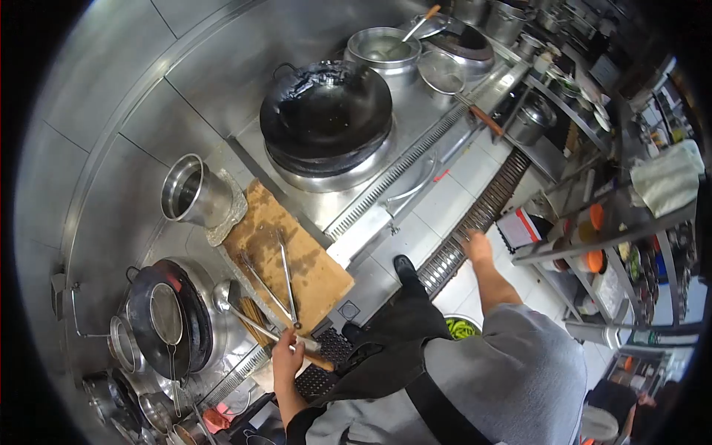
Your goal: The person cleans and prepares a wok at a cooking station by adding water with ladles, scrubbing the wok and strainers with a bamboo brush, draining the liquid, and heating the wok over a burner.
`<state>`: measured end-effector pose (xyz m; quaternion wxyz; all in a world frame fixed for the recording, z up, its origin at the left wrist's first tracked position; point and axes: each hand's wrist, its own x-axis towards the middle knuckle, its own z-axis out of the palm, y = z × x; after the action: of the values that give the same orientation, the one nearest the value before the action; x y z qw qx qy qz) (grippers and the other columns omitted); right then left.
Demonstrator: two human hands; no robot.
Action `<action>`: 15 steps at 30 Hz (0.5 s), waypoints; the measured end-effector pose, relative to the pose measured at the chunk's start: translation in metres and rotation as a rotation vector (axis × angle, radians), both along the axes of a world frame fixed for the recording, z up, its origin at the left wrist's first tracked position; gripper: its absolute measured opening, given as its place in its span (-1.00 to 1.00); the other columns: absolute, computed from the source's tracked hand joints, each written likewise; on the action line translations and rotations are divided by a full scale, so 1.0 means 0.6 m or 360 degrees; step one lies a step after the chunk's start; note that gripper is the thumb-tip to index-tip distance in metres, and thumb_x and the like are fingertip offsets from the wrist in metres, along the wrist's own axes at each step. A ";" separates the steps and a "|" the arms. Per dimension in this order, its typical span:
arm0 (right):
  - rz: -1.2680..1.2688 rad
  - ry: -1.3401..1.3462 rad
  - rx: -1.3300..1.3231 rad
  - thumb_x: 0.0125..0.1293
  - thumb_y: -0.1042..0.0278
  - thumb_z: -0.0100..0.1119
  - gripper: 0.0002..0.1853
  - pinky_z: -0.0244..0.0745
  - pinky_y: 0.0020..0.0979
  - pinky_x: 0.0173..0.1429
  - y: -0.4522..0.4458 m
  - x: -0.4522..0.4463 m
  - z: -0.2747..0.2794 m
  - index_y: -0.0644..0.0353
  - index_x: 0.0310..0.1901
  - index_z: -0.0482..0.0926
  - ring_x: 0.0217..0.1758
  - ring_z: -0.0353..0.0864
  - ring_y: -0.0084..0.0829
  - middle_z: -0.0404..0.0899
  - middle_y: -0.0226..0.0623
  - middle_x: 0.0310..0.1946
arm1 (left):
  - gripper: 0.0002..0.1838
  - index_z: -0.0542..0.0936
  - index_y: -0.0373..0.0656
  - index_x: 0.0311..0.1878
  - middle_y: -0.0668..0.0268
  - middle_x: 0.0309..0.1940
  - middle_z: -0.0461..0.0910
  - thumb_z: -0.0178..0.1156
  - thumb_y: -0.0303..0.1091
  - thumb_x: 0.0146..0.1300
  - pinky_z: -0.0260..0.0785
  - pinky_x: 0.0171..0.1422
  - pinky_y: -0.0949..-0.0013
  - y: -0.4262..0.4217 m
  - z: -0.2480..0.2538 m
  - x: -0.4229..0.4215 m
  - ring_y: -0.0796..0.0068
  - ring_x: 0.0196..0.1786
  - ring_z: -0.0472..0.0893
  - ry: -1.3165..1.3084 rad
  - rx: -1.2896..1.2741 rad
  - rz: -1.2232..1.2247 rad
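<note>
My left hand [287, 361] is at the lower middle, closed around a long ladle [256, 324] near its wooden handle. The ladle's round bowl points up-left, at the edge of the left wok [169, 315]. Just above this hand, metal tongs [288, 274] lie spread on a stained wooden board [297, 252]. My right hand [476, 246] hangs to the right over the floor drain grate, apart from any object I can make out. Its fingers are small and blurred, so their pose is unclear.
A large black wok [326, 111] sits on the far burner. Beside it stand a pot [384, 48] with a ladle and a wire strainer [442, 73]. A steel pot [189, 189] stands left of the board. Shelving [601, 252] lines the right; green vegetables [461, 327] fill a floor-level container.
</note>
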<state>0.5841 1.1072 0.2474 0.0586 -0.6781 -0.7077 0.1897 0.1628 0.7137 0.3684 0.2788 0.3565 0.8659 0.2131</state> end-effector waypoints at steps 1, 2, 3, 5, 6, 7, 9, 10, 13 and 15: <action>-0.0079 0.0012 0.0028 0.12 0.27 0.29 -0.56 0.50 -0.08 0.17 0.049 0.009 0.004 0.17 0.07 0.58 0.10 0.57 0.05 0.52 0.09 0.11 | -0.51 0.54 -0.11 0.18 0.07 -0.24 0.67 0.29 -0.37 0.11 0.53 -0.04 0.22 0.008 -0.014 0.007 0.21 -0.17 0.69 0.0113 -0.0006 -0.0002; -0.0156 0.0024 0.0068 0.11 0.28 0.31 -0.51 0.49 -0.07 0.18 0.113 0.017 0.011 0.17 0.11 0.55 0.12 0.55 0.08 0.48 0.11 0.14 | -0.52 0.55 -0.12 0.15 0.07 -0.22 0.68 0.30 -0.37 0.11 0.52 -0.02 0.23 0.017 -0.021 0.016 0.18 -0.16 0.69 0.0007 0.0065 0.0047; -0.0161 -0.0011 0.0310 0.14 0.28 0.32 -0.50 0.50 -0.08 0.16 0.176 0.024 0.015 0.18 0.14 0.50 0.11 0.54 0.06 0.48 0.08 0.09 | -0.53 0.55 -0.14 0.15 0.07 -0.22 0.68 0.30 -0.37 0.11 0.52 -0.01 0.23 0.033 -0.027 0.028 0.18 -0.16 0.70 -0.0043 -0.0004 0.0156; -0.0178 -0.0013 0.0577 0.17 0.28 0.33 -0.45 0.48 -0.11 0.19 0.280 0.046 0.023 0.21 0.19 0.42 0.14 0.50 0.03 0.44 0.07 0.07 | -0.53 0.55 -0.15 0.14 0.07 -0.22 0.68 0.30 -0.37 0.11 0.52 0.00 0.24 0.062 -0.026 0.057 0.19 -0.16 0.70 -0.0089 -0.0134 0.0281; -0.0179 0.0028 0.0632 0.18 0.28 0.32 -0.42 0.44 -0.12 0.23 0.338 0.052 0.038 0.24 0.22 0.38 0.18 0.47 0.02 0.42 0.08 0.11 | -0.54 0.55 -0.18 0.13 0.08 -0.22 0.69 0.31 -0.37 0.11 0.52 0.00 0.24 0.083 -0.023 0.077 0.22 -0.15 0.70 -0.0091 -0.0152 0.0225; -0.0209 0.0029 0.0690 0.18 0.27 0.33 -0.41 0.42 -0.13 0.26 0.384 0.054 0.052 0.25 0.23 0.38 0.19 0.46 0.02 0.42 0.09 0.11 | -0.55 0.55 -0.21 0.11 0.10 -0.22 0.69 0.31 -0.36 0.11 0.52 0.00 0.25 0.102 -0.017 0.094 0.25 -0.14 0.70 -0.0092 -0.0169 0.0172; -0.0239 0.0011 0.0735 0.17 0.27 0.34 -0.37 0.41 -0.14 0.27 0.467 0.060 0.068 0.26 0.25 0.36 0.19 0.46 0.03 0.42 0.09 0.12 | -0.55 0.56 -0.21 0.10 0.11 -0.23 0.70 0.31 -0.36 0.11 0.52 0.00 0.25 0.152 0.016 0.125 0.26 -0.14 0.71 -0.0189 -0.0270 0.0132; -0.0244 -0.0010 0.0725 0.16 0.26 0.35 -0.35 0.43 -0.13 0.25 0.505 0.065 0.072 0.25 0.26 0.35 0.18 0.47 0.03 0.43 0.09 0.13 | -0.56 0.56 -0.21 0.09 0.13 -0.23 0.70 0.31 -0.36 0.11 0.52 0.00 0.26 0.172 0.026 0.136 0.27 -0.13 0.71 -0.0299 -0.0336 0.0059; -0.0189 -0.0026 0.0712 0.13 0.20 0.39 -0.35 0.47 -0.12 0.20 0.607 0.086 0.058 0.32 0.20 0.40 0.11 0.51 0.07 0.49 0.12 0.04 | -0.58 0.58 -0.16 0.07 0.14 -0.22 0.70 0.32 -0.33 0.10 0.52 0.01 0.25 0.202 0.025 0.136 0.25 -0.12 0.71 -0.0318 -0.0344 0.0119; -0.0084 -0.0078 0.0628 0.11 0.16 0.40 -0.37 0.46 -0.13 0.20 0.668 0.104 0.027 0.40 0.12 0.45 0.11 0.51 0.09 0.51 0.17 0.00 | -0.59 0.58 -0.16 0.06 0.13 -0.24 0.69 0.32 -0.29 0.11 0.52 -0.01 0.22 0.231 0.044 0.147 0.22 -0.14 0.70 -0.0165 -0.0474 0.0111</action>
<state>0.6463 1.5077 0.2636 0.1781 -0.6761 -0.7143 0.0292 0.2512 0.8522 0.3947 0.3655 0.2695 0.8841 0.1100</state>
